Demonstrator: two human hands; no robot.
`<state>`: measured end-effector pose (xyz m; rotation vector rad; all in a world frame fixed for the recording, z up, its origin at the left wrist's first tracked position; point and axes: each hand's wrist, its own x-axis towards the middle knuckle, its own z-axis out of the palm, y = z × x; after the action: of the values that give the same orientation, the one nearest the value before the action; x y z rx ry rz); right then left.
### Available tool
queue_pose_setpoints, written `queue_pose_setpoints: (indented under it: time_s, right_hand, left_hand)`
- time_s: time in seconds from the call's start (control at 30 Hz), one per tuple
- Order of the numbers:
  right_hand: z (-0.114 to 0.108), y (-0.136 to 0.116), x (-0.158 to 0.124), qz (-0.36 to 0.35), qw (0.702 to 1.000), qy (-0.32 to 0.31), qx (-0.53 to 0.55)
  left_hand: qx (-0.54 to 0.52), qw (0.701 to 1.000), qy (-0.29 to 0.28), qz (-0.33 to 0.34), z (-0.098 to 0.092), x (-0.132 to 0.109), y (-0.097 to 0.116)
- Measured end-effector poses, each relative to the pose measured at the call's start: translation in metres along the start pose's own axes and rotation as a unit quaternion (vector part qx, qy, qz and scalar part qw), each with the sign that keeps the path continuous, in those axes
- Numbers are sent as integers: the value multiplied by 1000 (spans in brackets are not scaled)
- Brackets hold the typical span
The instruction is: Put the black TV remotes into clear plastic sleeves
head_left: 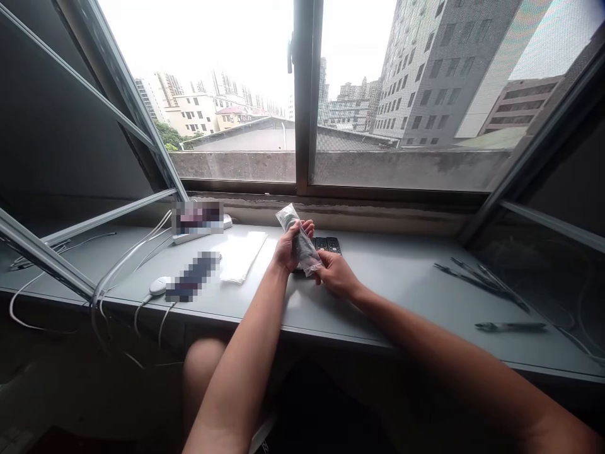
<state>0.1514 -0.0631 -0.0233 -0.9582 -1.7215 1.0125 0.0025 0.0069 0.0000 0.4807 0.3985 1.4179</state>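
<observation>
Both my hands hold a long dark object wrapped in a clear plastic bag [299, 238] above the grey window ledge [387, 284]. My left hand [287, 247] grips its middle with the fingers wrapped round it. Its lower end is pinched by my right hand [333, 275]. The bag's top sticks up, tilted to the left. Just behind my hands lie dark remote controls [327, 244] with rows of buttons.
A folded white cloth or paper [242, 253] lies left of my hands. Further left are a white power strip [198, 233], white cables [127, 258], a white puck-shaped charger [157, 285] and a blurred dark item [193, 276]. Dark pens [482, 280] lie at the right. Window frames rise behind.
</observation>
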Motion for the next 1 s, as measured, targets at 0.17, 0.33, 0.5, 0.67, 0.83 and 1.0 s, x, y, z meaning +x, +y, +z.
queue_pose_setpoints:
  time_s: [0.17, 0.33, 0.5, 0.67, 0.83, 1.0]
  right_hand:
    - [-4, -6, -3, 4, 1000, -14, -15]
    - [-6, -3, -3, -3, 999, -10, -40]
    - [-5, -3, -3, 12, 999, -42, -20]
    - [-5, -2, -2, 5, 997, -77, -13]
    - [-5, -6, -2, 24, 995, -95, 12]
    - [-5, -8, -1, 31, 996, -80, 34]
  left_hand:
    - [-59, 995, 46, 59, -13, 10, 10]
    - [-108, 984, 108, 88, -19, 16, 18]
    - [-114, 984, 106, 87, -12, 13, 17]
    - [-84, 993, 57, 61, -7, 9, 13]
    - [-60, 997, 29, 25, -3, 4, 9]
    - [-34, 999, 10, 18, -5, 3, 8]
